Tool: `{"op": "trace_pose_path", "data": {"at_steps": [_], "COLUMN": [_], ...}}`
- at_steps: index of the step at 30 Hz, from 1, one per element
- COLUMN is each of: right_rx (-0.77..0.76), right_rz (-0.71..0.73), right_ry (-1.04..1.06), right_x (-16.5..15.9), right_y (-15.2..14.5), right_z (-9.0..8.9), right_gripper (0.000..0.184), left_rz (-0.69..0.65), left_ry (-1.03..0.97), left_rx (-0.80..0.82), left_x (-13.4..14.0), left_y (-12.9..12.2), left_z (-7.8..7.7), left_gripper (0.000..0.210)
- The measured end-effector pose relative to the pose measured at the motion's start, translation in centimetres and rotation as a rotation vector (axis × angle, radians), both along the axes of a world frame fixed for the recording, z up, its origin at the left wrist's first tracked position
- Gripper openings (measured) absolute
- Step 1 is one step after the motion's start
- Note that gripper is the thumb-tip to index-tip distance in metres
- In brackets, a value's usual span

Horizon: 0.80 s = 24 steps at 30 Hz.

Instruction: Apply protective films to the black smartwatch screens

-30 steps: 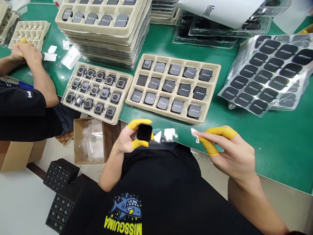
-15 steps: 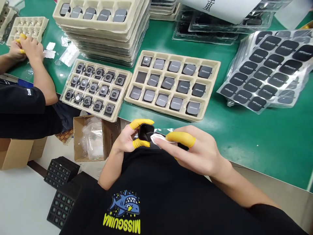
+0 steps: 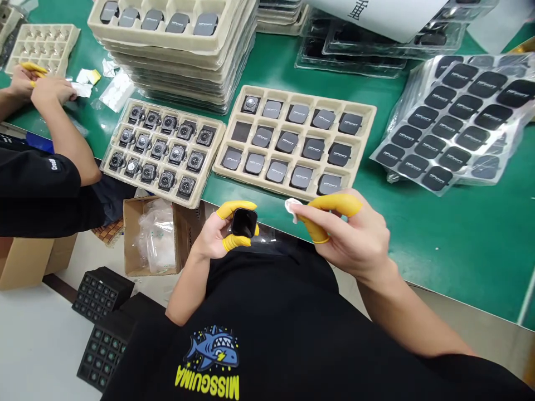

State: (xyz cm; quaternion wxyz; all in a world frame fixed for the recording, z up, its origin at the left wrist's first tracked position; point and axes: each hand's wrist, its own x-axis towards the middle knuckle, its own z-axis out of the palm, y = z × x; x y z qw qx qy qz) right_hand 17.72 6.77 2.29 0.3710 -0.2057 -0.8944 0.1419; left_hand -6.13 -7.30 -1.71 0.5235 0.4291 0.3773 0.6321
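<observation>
In my left hand [image 3: 217, 234], closed round its edges with yellow finger cots on, is a smartwatch body [image 3: 244, 223] with its glossy black screen facing up. My right hand [image 3: 351, 234], also in yellow finger cots, pinches a crumpled white wipe [image 3: 293, 209] to the right of the watch and apart from it. Just beyond both hands lies a beige tray [image 3: 288, 187] of dark square pieces with printed lettering; one cell at its far left has a watch showing its back. Left of that stands another beige tray [image 3: 196, 199] full of watches, sensor backs up.
A tall stack of trays [image 3: 179, 72] rises at the back left. Sheets of dark square films [image 3: 447, 128] pile up at the right, clear trays [image 3: 351, 64] behind. A co-worker's hands [image 3: 45, 89] are at the far left. A cardboard box [image 3: 179, 239] sits below the table edge.
My right hand has moved right, lifting the white wipe off the watch. The watch is now turned with its screen in plain view. At the left, the co-worker's hands have shifted.
</observation>
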Motion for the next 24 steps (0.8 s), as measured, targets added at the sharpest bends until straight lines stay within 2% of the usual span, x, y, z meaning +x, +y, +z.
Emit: {"op": "trace_pose_path", "data": {"at_steps": [2,7,10,12,15,17,18,19,21,22,24], "right_rx": [0.004,0.020,0.042,0.074,0.127,0.140,0.099,0.088,0.016,-0.028,-0.134], "right_rz": [-0.025,-0.093,-0.175,-0.227,-0.402,-0.622,-0.722,-0.854,-1.119,-1.200,-1.258], "right_ry": [0.024,0.030,0.029,0.031,0.003,-0.002,-0.029,0.011,0.030,0.024,-0.010], "right_x": [0.6,1.7,2.8,4.3,8.3,12.1,14.1,16.1,19.7,21.1,23.3], "right_y": [-0.3,-0.8,-0.8,-0.4,1.6,4.3,5.8,7.4,9.9,10.6,11.1], "right_z": [0.3,0.6,0.1,-1.0,-4.1,-7.3,-9.0,-10.7,-13.6,-14.7,-16.1], "right_gripper": [0.049,0.040,0.037,0.031,0.016,0.010,0.007,0.012,0.041,0.050,0.055], "left_rz": [0.003,0.009,0.015,0.022,0.041,0.053,0.064,0.077,0.114,0.139,0.189], "left_ry": [0.008,0.031,0.059,0.067,0.052,0.043,0.040,0.036,0.026,0.023,0.031], "left_rx": [0.005,0.024,0.008,-0.005,0.001,0.021,0.034,0.048,0.083,0.102,0.145], "left_x": [0.1,0.3,0.3,0.3,0.2,0.1,0.1,0.1,0.0,0.0,-0.1], "left_y": [0.2,0.4,0.2,0.1,0.1,0.2,0.2,0.3,0.4,0.4,0.4], "left_z": [0.0,-0.3,-0.3,-0.2,-0.1,0.2,0.4,0.7,1.6,2.2,3.4], "left_gripper": [0.065,0.067,0.070,0.073,0.073,0.071,0.070,0.069,0.067,0.065,0.061]}}
